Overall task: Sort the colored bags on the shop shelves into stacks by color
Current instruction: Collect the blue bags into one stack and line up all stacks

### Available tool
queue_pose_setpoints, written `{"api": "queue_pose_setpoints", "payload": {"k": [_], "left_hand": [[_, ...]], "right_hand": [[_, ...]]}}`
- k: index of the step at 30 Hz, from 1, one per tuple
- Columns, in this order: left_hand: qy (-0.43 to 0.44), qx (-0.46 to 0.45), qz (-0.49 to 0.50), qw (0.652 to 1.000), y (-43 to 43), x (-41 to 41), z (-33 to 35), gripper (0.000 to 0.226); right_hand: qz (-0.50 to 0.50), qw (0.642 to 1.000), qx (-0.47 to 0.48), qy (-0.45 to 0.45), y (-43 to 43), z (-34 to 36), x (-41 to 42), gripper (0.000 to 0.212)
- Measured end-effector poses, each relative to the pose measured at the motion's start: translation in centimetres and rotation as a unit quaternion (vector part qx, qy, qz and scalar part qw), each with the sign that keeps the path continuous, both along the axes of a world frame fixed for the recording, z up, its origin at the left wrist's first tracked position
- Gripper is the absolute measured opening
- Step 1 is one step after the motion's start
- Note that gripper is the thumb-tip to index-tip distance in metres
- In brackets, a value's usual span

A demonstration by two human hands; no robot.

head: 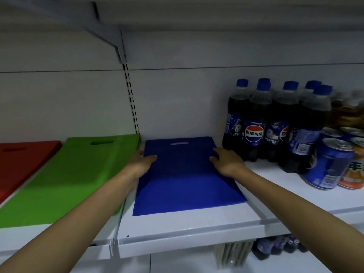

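Blue bags lie flat on the shelf between green bags and bottles, red bags far left; left hand grips their left edge, thumb on top, and right hand clasps their right edge with bent fingers

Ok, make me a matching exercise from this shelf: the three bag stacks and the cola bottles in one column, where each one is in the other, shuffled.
Things
1. red stack
2. green stack
3. blue stack
4. cola bottles

Places
A. standing upright, farthest right of the four
B. held at its side edges by the left hand and right hand
C. farthest left
D. lying between two other stacks

Pairs: 1-C, 2-D, 3-B, 4-A
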State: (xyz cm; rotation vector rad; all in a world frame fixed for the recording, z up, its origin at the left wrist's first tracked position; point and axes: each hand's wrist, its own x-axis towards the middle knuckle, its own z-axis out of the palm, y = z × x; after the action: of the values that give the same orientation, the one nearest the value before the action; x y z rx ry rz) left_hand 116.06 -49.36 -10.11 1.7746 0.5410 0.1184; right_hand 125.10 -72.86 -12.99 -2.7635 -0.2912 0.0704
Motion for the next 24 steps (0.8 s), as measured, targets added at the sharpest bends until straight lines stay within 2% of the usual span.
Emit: {"api": "queue_pose_setpoints", "payload": {"k": [5, 11, 14, 16, 18, 19, 21, 22, 24], "left_hand": [[0.018, -0.035, 0.001, 0.999, 1.0, 0.8, 0.0, 0.069], [0.023, -0.073, 0.005, 0.997, 0.8, 1.4, 0.6, 0.063], [0.020, -0.056, 0.002, 0.998, 1.0, 1.4, 0.4, 0.063], [0.006, 0.020, -0.003, 1.000, 1.2, 1.3, 0.6, 0.060], [-0.022, 0.170, -0.024, 0.985, 1.6, 0.8, 1.4, 0.048], [-0.030, 0.271, -0.048, 0.961, 2.0, 0.4, 1.9, 0.042], [-0.032, 0.456, -0.091, 0.885, 3.3, -0.5, 3.0, 0.038], [-0.017, 0.518, -0.099, 0.849, 4.2, -0.9, 3.4, 0.040], [0.017, 0.585, -0.094, 0.806, 6.2, -2.2, 4.1, 0.046]], "right_hand": [[-0.031, 0.986, 0.159, 0.046, -0.1, -0.1, 1.1, 0.055], [-0.028, 0.984, 0.171, 0.043, -0.2, -0.4, 1.1, 0.057], [-0.011, 0.987, 0.151, 0.054, -0.2, -0.2, 0.7, 0.059], [-0.001, 0.995, 0.100, 0.014, 0.0, 0.2, 0.4, 0.057], [0.022, 0.997, 0.030, -0.066, 0.5, 1.1, -0.1, 0.053], [0.043, 0.994, 0.004, -0.102, 0.9, 1.8, -0.3, 0.051], [0.090, 0.984, -0.040, -0.146, 2.1, 3.0, -0.6, 0.048], [0.112, 0.979, -0.060, -0.160, 2.9, 3.6, -0.7, 0.048], [0.154, 0.968, -0.086, -0.176, 4.9, 4.4, -0.9, 0.051]]}}
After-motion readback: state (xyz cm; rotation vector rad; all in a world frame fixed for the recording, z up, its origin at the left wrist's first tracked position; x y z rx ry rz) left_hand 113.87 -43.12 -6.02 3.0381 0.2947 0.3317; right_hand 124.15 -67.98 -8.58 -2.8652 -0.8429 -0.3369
